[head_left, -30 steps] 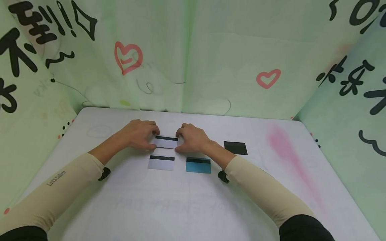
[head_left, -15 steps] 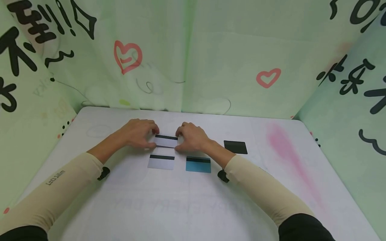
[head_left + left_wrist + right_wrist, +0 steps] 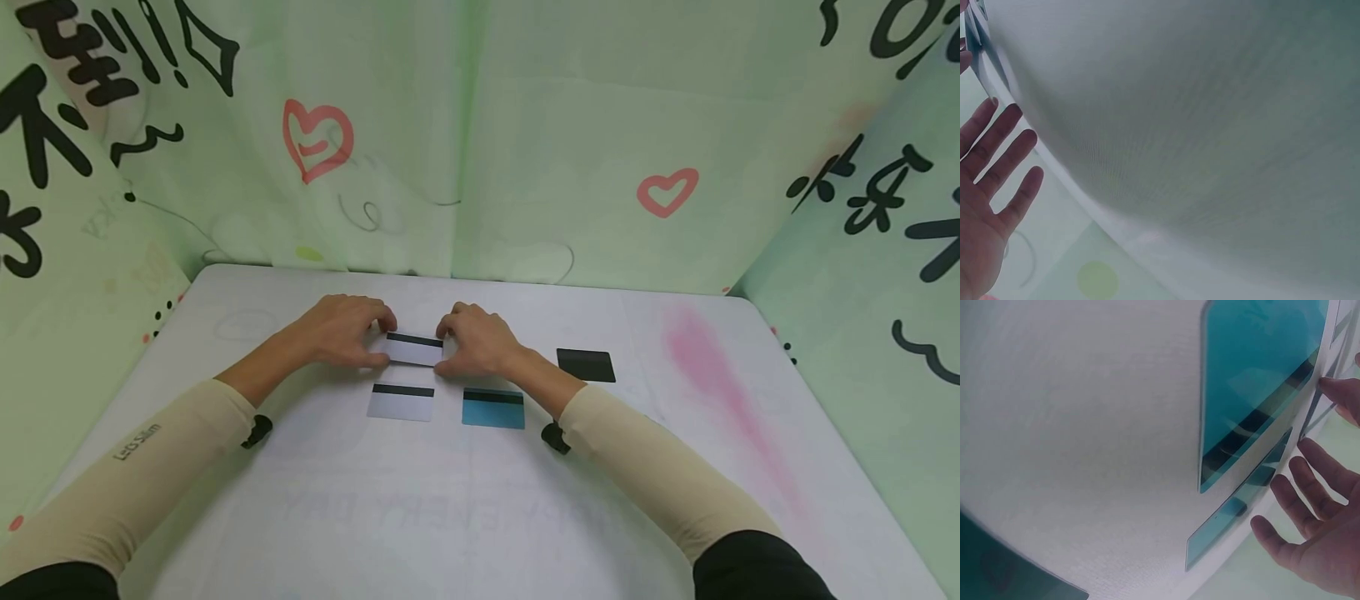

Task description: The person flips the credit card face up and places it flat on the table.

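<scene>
nothing moved: left hand (image 3: 343,332) and right hand (image 3: 480,342) clamped on far striped card (image 3: 415,351); left sleeve (image 3: 153,475) perhaps reads "leg slim"

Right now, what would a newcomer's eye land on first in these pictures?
Probably the left hand and right hand, holding a pale, dark-striped card between them on the far half of the table. Next, likely the bright blue card, lying on the near side of the right hand. Behind everything, a large red heart marks the green sheet, left of centre.
</scene>
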A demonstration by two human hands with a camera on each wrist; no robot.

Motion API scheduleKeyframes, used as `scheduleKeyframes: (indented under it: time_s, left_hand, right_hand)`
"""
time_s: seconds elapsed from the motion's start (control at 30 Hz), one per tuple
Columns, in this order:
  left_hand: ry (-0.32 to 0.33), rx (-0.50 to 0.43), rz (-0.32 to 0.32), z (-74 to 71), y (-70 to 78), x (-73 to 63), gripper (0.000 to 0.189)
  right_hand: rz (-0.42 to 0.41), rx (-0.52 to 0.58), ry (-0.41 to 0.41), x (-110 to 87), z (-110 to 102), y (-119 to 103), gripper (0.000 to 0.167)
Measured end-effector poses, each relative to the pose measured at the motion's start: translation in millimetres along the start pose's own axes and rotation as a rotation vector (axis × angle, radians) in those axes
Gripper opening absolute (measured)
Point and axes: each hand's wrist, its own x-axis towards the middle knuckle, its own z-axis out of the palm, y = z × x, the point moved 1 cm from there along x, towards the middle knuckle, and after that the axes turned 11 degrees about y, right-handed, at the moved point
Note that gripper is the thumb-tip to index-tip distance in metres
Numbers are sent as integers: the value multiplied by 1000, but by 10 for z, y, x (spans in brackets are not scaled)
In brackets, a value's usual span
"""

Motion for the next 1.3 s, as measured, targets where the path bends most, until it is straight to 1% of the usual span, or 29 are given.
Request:
scheduleKeyframes:
  time_s: [0.5,0.8,1.0,1.3]
  left_hand:
    - [-5,-10,8,48,-10,18,43]
    - [-24,-65,-34,74,-22,19,43]
    - [-10,-85,-35,73,-16,7,43]
    - [-10,-85,-33,77,6,16,44]
  right_hand:
    - [26,18,-4,-23,-8,16,51]
    - [33,71,6,-47,-18,57,50]
    - [37,94,15,-57,-32,83,50]
    - [42,108,30,-72,-35,124,51]
